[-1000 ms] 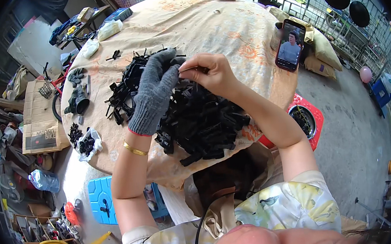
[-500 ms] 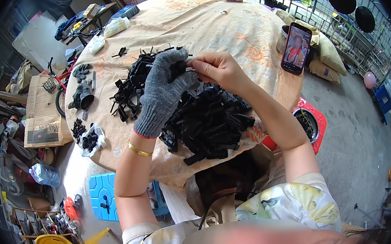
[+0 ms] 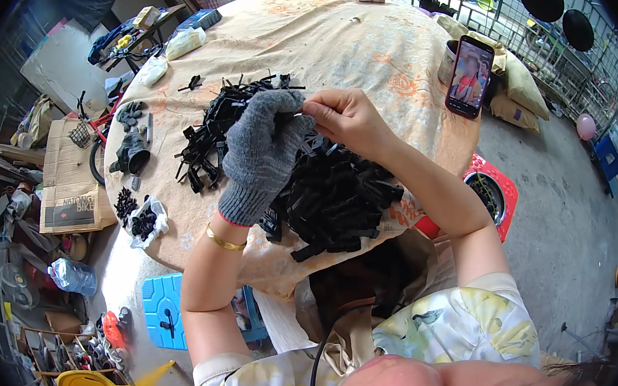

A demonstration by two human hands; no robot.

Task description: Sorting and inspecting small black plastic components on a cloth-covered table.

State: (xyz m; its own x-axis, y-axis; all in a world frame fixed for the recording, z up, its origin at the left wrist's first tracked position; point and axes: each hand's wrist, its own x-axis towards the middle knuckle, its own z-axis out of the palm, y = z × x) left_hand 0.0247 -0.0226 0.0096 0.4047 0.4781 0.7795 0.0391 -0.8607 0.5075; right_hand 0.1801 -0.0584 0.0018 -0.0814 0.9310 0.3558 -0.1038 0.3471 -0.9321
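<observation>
Clips [image 3: 339, 197], black plastic, lie in two heaps on the tabletop [image 3: 354, 47]. Left hand [image 3: 264, 152], gloved, and bare right hand [image 3: 346, 119] pinch one clip together above them. Many parts seem left to handle. A phone [image 3: 469, 77] stands at right.

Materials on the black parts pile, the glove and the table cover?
Black parts: likely moulded plastic, matte, with crisp uniform edges. Glove on the left hand: grey knit fabric, ribbed cuff visible. Table cover: thin cloth, tan with a faded floral print, wrinkled and draped over the edge.
</observation>
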